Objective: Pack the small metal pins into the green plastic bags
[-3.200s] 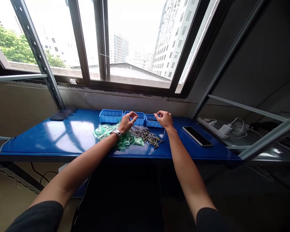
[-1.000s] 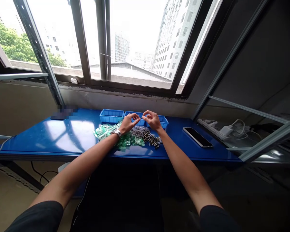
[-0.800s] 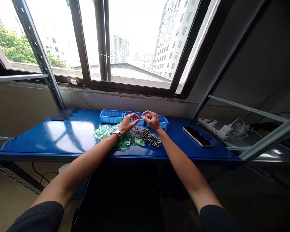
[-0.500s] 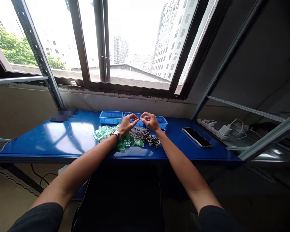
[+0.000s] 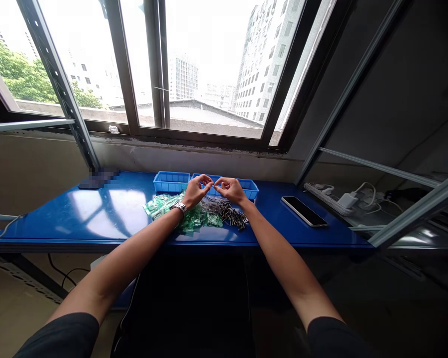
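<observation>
My left hand [image 5: 196, 190] and my right hand [image 5: 231, 189] meet over the table, their fingertips pinched close together. Whatever they hold between them is too small to make out. Below my left hand spreads a heap of small green-printed clear plastic bags [image 5: 164, 204]. Under my right hand lies a pile of short black and brass-coloured pins or screws [image 5: 232, 216]; their exact kind is unclear. Right behind the hands stand blue plastic bins, one on the left [image 5: 171, 181] and one on the right [image 5: 249, 188], with another partly hidden by my fingers.
On the blue table [image 5: 59, 219] a phone [image 5: 304, 211] lies to the right. Beyond it are a power strip [image 5: 328, 199] and a white charger [image 5: 347, 200] with cables. A blurred dark object [image 5: 99, 178] sits at the back left. Metal shelf posts [image 5: 65, 94] rise at both sides.
My right hand has dropped slightly and shifted a little left, its fingers now lower against those of my left hand. Bags, pins and bins look unchanged.
</observation>
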`<state>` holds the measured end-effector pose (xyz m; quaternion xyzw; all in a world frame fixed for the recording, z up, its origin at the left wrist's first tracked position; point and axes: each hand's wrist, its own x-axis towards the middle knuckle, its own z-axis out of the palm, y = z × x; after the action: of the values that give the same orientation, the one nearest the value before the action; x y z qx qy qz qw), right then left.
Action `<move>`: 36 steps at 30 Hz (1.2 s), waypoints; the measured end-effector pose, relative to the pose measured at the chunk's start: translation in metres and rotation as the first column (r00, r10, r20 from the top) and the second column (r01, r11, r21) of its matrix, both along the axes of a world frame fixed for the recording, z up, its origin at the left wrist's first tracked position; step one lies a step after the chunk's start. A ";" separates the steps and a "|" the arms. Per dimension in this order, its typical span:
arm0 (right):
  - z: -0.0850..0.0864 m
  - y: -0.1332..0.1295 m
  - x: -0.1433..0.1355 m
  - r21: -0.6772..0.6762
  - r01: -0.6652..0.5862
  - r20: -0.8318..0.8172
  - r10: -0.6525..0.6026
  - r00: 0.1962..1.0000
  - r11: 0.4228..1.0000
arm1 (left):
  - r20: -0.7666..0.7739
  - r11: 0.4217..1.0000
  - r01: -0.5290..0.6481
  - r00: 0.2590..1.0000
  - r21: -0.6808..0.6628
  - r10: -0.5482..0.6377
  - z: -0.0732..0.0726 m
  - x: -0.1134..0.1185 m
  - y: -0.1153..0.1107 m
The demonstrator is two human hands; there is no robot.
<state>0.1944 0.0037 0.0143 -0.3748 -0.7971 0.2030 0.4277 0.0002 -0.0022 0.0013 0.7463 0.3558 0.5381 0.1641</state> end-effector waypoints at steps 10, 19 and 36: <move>0.003 -0.006 -0.004 0.106 0.073 -0.090 -0.063 0.994 0.992 | -0.092 0.999 0.051 0.994 -0.020 -0.052 -0.002 0.000 0.001; 0.003 -0.002 0.000 0.087 0.069 -0.084 -0.061 0.995 0.994 | -0.033 1.000 0.015 0.999 -0.002 -0.015 -0.002 0.000 0.002; -0.001 0.001 0.001 0.053 0.039 -0.029 -0.037 0.999 0.998 | 0.010 1.000 0.000 1.000 0.009 0.000 0.000 0.000 0.001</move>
<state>0.1950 0.0050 0.0134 -0.3755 -0.7890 0.1787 0.4523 0.0007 -0.0009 0.0008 0.7443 0.3524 0.5436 0.1624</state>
